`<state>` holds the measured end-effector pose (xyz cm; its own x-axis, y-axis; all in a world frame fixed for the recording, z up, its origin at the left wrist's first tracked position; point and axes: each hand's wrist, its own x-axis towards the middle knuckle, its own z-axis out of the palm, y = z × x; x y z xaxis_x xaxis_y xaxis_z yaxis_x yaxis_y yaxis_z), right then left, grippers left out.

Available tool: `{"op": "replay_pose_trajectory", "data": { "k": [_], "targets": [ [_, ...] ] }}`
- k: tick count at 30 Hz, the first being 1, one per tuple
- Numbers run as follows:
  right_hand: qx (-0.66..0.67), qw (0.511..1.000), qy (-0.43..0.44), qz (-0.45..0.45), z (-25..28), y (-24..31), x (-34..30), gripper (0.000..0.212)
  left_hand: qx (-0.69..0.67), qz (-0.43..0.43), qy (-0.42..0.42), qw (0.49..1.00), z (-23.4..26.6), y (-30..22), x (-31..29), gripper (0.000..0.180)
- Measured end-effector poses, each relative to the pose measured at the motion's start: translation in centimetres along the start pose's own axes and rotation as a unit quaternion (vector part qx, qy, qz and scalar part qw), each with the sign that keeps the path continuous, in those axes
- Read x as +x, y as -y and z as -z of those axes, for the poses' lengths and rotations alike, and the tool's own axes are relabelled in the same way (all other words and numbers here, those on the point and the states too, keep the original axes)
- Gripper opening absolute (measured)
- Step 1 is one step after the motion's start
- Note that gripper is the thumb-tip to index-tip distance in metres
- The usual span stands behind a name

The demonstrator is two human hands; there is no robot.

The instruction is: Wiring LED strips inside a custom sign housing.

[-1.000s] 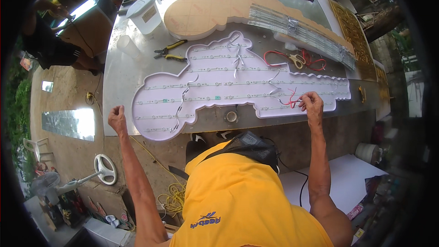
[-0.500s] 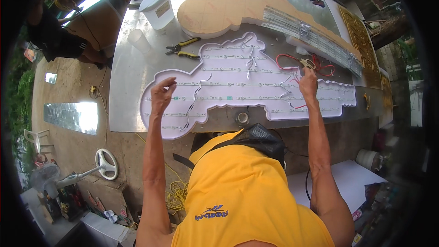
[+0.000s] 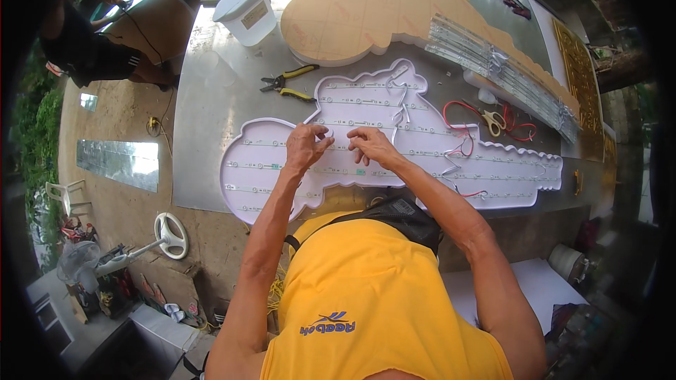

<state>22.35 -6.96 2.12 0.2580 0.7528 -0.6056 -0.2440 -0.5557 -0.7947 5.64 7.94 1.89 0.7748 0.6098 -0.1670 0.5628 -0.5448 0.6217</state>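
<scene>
A shallow white tray-like letter shell with an irregular outline lies on the metal table, rows of LED strips running along its inside. Over its middle, my left hand is closed, thumb and fingers pinched together. My right hand faces it a short way off, its fingers bent in a pinch. A small pale bit shows by the left fingertips; what either hand holds is too small to name. Scissors with pale handles rest beside a looped red wire. Short white wires stick up from the strips.
Yellow-and-black pliers lie beyond the shell. Farther back are a lidded clear bucket, a brown-covered panel of similar outline and a bundle of silvery strips. Another person works at the far left.
My right hand has let go of the scissors, leaving them on the table by the red wire, and moved left. My left hand has moved right, so both meet over the shell's middle.
</scene>
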Motion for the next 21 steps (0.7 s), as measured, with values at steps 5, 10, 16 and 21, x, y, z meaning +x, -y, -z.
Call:
{"op": "replay_pose_trajectory", "data": {
  "k": [5, 10, 16, 21],
  "targets": [
    [0.065, 0.997, 0.025, -0.023, -1.5, 0.0, 2.6, 0.039, -0.071, -0.024, -0.016, 0.997, -0.9, 1.2, 0.7, 0.02],
    [0.203, 0.977, 0.008, -0.067, -3.4, -0.4, 4.3, 0.031, -0.235, 0.038, -0.042, 0.97, -2.0, 1.9, -0.6, 0.025],
    [0.261, 0.965, 0.005, -0.035, -4.3, -0.3, 4.5, 0.023, -0.324, 0.038, -0.055, 0.944, -1.8, 2.0, -2.0, 0.037],
    [0.247, 0.968, -0.031, 0.002, -5.3, 0.6, 4.1, 0.02, -0.275, 0.005, -0.116, 0.954, -2.3, 2.2, -2.0, 0.031]
  ]
}}
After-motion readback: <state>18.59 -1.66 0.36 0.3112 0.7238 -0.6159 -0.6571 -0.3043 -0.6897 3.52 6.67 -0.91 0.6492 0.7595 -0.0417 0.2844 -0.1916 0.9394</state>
